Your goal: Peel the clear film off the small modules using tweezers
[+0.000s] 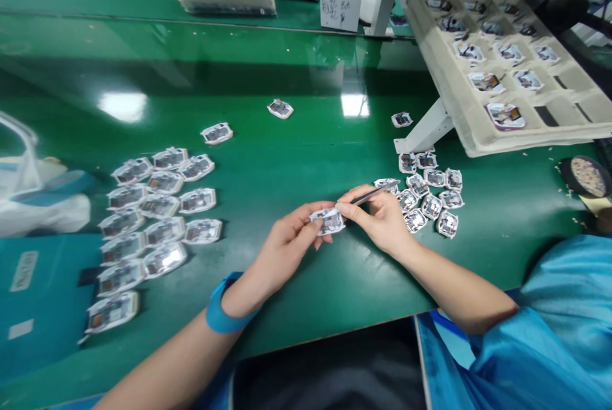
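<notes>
Between finger and thumb, my left hand [292,238] grips a small white-framed electronic module [329,221] with circuit parts showing on its face. My right hand [377,219] is closed around slim metal tweezers [375,193], which slant up to the right. Its thumb and fingertips meet the module's upper right edge; whether they pinch part of it, I cannot tell. Just right of my right hand lies a cluster of similar small modules [431,206]. Far to the left, rows of larger-looking white-framed modules [160,203] rest on the green mat.
A beige compartment tray [459,94] with modules in several pockets stands tilted on a white bracket [425,129] at right. Single modules [280,109] lie farther back. A teal folder [48,295] is at left. A labelled white box [339,10] of bottles and a dark dish [586,176] also stand here.
</notes>
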Demonstrator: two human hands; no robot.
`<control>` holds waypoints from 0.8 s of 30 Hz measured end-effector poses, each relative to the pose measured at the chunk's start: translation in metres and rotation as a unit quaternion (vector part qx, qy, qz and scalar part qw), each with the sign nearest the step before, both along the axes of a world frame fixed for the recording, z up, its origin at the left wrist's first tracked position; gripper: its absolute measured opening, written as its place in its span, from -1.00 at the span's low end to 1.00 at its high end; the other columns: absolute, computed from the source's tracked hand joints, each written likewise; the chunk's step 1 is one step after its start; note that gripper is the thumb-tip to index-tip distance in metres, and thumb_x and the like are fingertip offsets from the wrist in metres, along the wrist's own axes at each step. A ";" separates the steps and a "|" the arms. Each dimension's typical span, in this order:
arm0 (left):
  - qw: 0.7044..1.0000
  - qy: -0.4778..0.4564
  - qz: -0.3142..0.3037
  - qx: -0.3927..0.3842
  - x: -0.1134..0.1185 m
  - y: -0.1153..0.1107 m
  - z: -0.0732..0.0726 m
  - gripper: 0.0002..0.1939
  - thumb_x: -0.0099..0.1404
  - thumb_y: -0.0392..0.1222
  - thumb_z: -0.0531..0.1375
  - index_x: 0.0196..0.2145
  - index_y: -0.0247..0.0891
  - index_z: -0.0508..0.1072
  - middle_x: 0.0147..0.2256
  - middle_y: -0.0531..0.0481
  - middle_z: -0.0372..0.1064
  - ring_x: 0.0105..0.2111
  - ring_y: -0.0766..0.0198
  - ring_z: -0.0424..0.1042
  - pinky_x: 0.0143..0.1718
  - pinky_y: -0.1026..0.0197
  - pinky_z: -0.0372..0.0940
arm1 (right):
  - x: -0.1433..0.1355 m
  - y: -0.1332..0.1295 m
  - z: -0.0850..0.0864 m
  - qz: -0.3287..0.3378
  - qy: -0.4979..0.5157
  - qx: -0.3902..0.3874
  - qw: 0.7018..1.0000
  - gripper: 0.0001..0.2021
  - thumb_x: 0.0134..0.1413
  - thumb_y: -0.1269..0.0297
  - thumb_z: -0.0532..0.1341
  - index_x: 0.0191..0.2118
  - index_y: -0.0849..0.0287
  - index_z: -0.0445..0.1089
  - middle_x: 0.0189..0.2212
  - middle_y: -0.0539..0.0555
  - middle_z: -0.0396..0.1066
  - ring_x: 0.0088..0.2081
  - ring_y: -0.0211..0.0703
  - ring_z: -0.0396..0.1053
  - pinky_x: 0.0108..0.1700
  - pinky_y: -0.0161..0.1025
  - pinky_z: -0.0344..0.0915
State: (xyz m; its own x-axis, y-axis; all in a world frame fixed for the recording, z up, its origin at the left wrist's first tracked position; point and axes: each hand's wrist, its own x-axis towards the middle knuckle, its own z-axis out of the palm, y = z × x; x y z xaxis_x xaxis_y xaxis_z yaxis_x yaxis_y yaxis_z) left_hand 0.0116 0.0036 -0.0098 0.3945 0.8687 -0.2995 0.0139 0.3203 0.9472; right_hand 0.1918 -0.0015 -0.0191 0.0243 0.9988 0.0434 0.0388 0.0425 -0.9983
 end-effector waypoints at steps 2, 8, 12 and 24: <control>0.999 -0.025 0.019 -0.023 0.001 0.000 0.001 -0.66 0.30 -0.14 0.21 -0.02 -0.36 0.50 -0.44 -0.02 0.45 -0.47 0.29 0.31 -0.44 0.23 0.19 | 0.000 0.000 0.000 -0.013 0.006 -0.003 1.000 -0.85 0.01 0.14 0.40 -0.36 0.09 0.52 -0.39 0.00 0.55 -0.31 -0.16 0.49 -0.16 -0.14 0.43; 0.991 -0.080 0.074 -0.077 0.002 0.002 0.006 -0.72 0.31 -0.11 0.20 -0.15 -0.37 0.54 -0.41 -0.08 0.48 -0.47 0.27 0.35 -0.46 0.22 0.21 | 0.002 -0.002 0.001 -0.057 -0.013 0.054 0.997 -0.85 0.05 0.12 0.38 -0.31 0.06 0.52 -0.30 0.04 0.55 -0.20 -0.11 0.49 -0.05 -0.08 0.40; 0.993 -0.067 0.087 -0.052 0.002 0.000 0.004 -0.73 0.33 -0.08 0.19 -0.17 -0.35 0.53 -0.45 -0.05 0.47 -0.50 0.28 0.35 -0.48 0.23 0.20 | 0.001 -0.004 0.000 -0.038 -0.042 0.087 0.995 -0.92 0.07 0.20 0.37 -0.32 0.04 0.52 -0.32 0.04 0.53 -0.21 -0.10 0.47 -0.05 -0.06 0.39; 0.997 -0.048 0.062 -0.020 0.005 -0.004 0.001 -0.74 0.34 -0.03 0.21 -0.22 -0.30 0.50 -0.49 0.02 0.44 -0.52 0.31 0.35 -0.51 0.26 0.16 | -0.003 -0.003 -0.001 -0.012 0.020 0.043 0.999 -0.93 0.01 0.26 0.39 -0.36 0.06 0.52 -0.39 0.01 0.48 -0.29 -0.15 0.46 -0.15 -0.13 0.38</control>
State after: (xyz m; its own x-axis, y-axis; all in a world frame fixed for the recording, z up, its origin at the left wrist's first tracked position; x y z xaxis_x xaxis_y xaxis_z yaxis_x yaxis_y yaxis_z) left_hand 0.0167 -0.0001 -0.0092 0.3126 0.9009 -0.3012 -0.1185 0.3516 0.9286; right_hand 0.1890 -0.0042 -0.0199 0.0515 0.9905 0.1274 0.0015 0.1275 -0.9918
